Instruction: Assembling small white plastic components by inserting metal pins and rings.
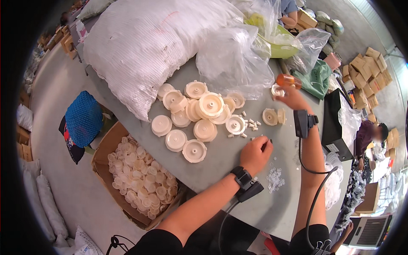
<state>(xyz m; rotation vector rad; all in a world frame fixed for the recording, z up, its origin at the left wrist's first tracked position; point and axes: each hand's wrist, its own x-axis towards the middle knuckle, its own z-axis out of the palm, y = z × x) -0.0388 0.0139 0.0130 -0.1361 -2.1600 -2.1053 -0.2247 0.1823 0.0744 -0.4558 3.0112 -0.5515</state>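
My left hand (256, 155) rests on the grey table (238, 199) with its fingers curled in; what they hold, if anything, is hidden. Just beyond it are several small white plastic pegs (253, 124). My right hand (293, 100) is smeared by motion, beside an amber cylinder (290, 80) and a white round piece (277, 91); its grip on either is unclear. Two cream round caps (270, 117) lie below that hand. Left of the pegs, a heap of cream round caps (211, 105) with central stems spreads over the table.
Small clear rings (275, 179) lie near my left wrist. A carton (104, 155) of translucent discs stands at the left below the table. A large white sack (148, 46), clear plastic bags (233, 59), a green basin (282, 50) and a black box (335, 123) border the work area.
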